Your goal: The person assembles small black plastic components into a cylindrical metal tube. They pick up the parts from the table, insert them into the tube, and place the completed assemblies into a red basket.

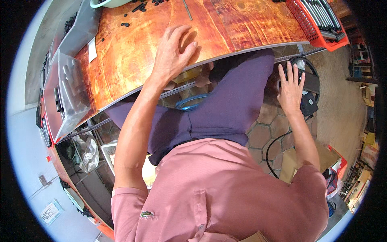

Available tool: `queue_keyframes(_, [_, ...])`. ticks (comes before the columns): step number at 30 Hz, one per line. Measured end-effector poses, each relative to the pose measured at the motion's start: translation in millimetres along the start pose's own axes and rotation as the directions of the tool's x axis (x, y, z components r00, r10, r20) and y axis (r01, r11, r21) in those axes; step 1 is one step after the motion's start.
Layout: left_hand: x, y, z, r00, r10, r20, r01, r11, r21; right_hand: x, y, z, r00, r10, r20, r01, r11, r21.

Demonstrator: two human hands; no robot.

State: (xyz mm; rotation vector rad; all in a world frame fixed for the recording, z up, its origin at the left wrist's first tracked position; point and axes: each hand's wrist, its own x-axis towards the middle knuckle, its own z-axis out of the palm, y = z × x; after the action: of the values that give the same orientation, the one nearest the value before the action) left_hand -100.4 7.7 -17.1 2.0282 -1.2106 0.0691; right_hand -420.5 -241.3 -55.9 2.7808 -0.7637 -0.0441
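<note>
My left hand (172,50) rests on the brown, glossy wood-grain table (234,24) by its front edge. Its fingers are bent and the thumb stands apart, with nothing visible in it. A thin grey rod (188,10) lies farther back, beyond its fingertips. Right of the table's edge and lower down, my right hand (291,88) is spread flat, fingers apart, over a black device (308,103) with a round black rim. Whether the palm touches that device I cannot tell. Several small black parts (125,24) are scattered on the table at the far left.
A red basket (296,18) of metal tubes stands at the table's far right corner. Clear plastic bins (56,86) with dark parts line the left side, near a white paper slip (92,49). A pale green basin (109,4) sits at the back. A black cable (269,151) hangs by the tiled floor.
</note>
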Motion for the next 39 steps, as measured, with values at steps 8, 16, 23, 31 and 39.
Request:
queue_keyframes(8, [1,1,0,0.999,-0.039,0.003,0.039,0.999,-0.03,-4,0,-1,1.0,-0.01,-0.021,0.01,1.0,0.014])
queue_keyframes(16, [2,4,-3,0.995,-0.09,0.042,0.092,0.995,-0.036,-8,-3,-13,0.998,-0.025,0.059,0.024,0.999,0.023])
queue_keyframes(23, [0,3,2,0.997,-0.07,0.029,0.072,0.996,-0.053,-13,1,-22,0.998,-0.021,0.062,0.014,0.994,0.104])
queue_keyframes(31, [-8,57,0,0.938,0.324,0.119,-0.32,0.946,-0.051,-10,19,-47,0.974,0.187,-0.13,-0.11,0.885,0.453])
queue_keyframes(39, [-3,143,156,0.486,-0.021,0.874,0.799,0.417,-0.434,-51,166,15,0.52,0.831,0.2,-0.737,0.317,0.597])
